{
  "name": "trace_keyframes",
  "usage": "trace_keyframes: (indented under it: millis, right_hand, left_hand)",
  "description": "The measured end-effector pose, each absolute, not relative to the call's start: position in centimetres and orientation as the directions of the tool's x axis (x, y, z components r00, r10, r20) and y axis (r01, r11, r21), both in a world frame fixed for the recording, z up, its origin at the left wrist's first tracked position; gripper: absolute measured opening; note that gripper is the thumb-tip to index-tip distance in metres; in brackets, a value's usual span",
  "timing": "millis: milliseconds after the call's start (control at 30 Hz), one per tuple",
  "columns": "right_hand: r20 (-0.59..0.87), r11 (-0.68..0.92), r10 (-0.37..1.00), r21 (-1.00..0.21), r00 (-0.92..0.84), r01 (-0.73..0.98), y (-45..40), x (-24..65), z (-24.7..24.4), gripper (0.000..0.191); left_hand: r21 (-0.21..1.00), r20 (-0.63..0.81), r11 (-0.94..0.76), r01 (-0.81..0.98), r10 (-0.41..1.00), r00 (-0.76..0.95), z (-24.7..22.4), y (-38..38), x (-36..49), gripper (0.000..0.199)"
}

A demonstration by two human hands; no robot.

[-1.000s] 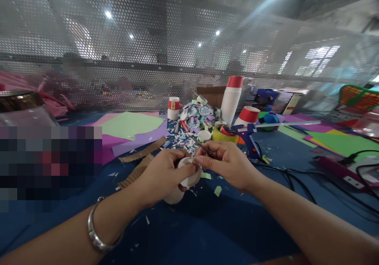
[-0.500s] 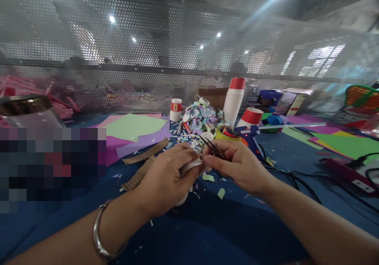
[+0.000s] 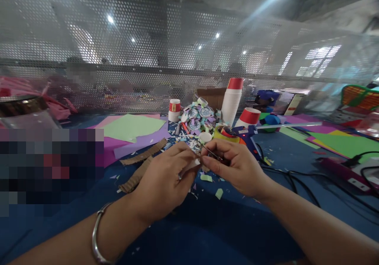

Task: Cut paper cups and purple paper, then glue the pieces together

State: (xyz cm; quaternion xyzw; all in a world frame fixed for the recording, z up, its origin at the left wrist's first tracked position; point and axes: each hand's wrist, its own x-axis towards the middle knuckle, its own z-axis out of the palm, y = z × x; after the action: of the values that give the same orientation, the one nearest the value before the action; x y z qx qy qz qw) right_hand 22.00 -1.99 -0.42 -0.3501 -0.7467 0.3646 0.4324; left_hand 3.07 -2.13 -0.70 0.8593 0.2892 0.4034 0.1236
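My left hand [image 3: 168,180] is closed around a white paper piece [image 3: 191,167], mostly hidden by the fingers, so its full shape does not show. Dark, slim scissors [image 3: 212,153] sit in my right hand [image 3: 238,166], with the fingers curled over the handles. Their blades point up and left, close to the left fingertips and the white paper. Both hands meet above the blue table [image 3: 213,233]. Green paper scraps [image 3: 219,194] lie below them, and a small white paper ring [image 3: 205,137] stands just beyond.
Behind the hands are a pile of decorated paper rings [image 3: 195,117], stacked paper cups [image 3: 231,105], yellow tape [image 3: 220,134] and a blue glue gun [image 3: 251,136]. Corrugated cardboard strips [image 3: 136,176] and coloured sheets [image 3: 133,126] lie left. Black cables [image 3: 293,178] cross the right side.
The scissors have turned lower in my right hand, and their blades look closer together. My left hand has shifted slightly, and the white rounded part below it no longer shows.
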Motion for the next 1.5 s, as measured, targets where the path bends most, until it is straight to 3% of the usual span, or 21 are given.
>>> trace_keyframes:
  millis: [133, 367, 633, 733, 833, 967, 1067, 1267, 1500]
  right_hand:
    - [0.426, 0.526, 0.826, -0.818, -0.370, 0.233, -2.0, 22.0, -0.6, 0.015]
    - [0.406, 0.531, 0.824, -0.798, -0.396, 0.286, -1.8, 22.0, -1.1, 0.011]
    - [0.380, 0.492, 0.825, -0.847, -0.418, 0.201, -2.0, 22.2, -0.8, 0.008]
    - [0.388, 0.496, 0.820, -0.849, -0.420, 0.184, -1.9, 22.0, -0.8, 0.007]
    - [0.394, 0.484, 0.825, -0.863, -0.405, 0.147, -1.9, 22.0, -0.7, 0.010]
    - [0.429, 0.511, 0.828, -0.843, -0.361, 0.168, -1.6, 22.4, -0.6, 0.020]
    - [0.394, 0.479, 0.849, -0.855, -0.352, 0.199, -1.4, 23.0, -0.7, 0.029]
    - [0.368, 0.499, 0.840, -0.812, -0.399, 0.303, -1.7, 23.0, -0.8, 0.032]
    - [0.418, 0.559, 0.816, -0.746, -0.399, 0.362, -1.9, 22.8, -0.6, 0.028]
  left_hand:
    - [0.436, 0.605, -0.787, 0.436, 0.615, 0.506, -0.7, -2.1, 3.1, 0.015]
    - [0.599, 0.439, -0.647, 0.471, 0.758, 0.483, -0.1, -2.5, 3.4, 0.032]
    - [0.392, 0.578, -0.812, 0.433, 0.583, 0.570, -0.6, -2.6, 3.2, 0.015]
    - [0.374, 0.595, -0.822, 0.429, 0.568, 0.569, -0.5, -2.7, 3.3, 0.015]
    - [0.497, 0.577, -0.762, 0.415, 0.647, 0.498, -0.3, -2.7, 3.6, 0.019]
    - [0.775, 0.388, -0.519, 0.361, 0.842, 0.376, -0.2, -2.5, 3.7, 0.020]
    - [0.888, 0.291, -0.390, 0.243, 0.887, 0.358, -0.1, -2.2, 3.5, 0.022]
    - [0.953, 0.270, -0.300, 0.039, 0.901, 0.341, -0.2, -1.9, 3.3, 0.018]
    - [0.946, 0.281, -0.321, 0.054, 0.890, 0.359, -0.5, -1.9, 3.2, 0.018]
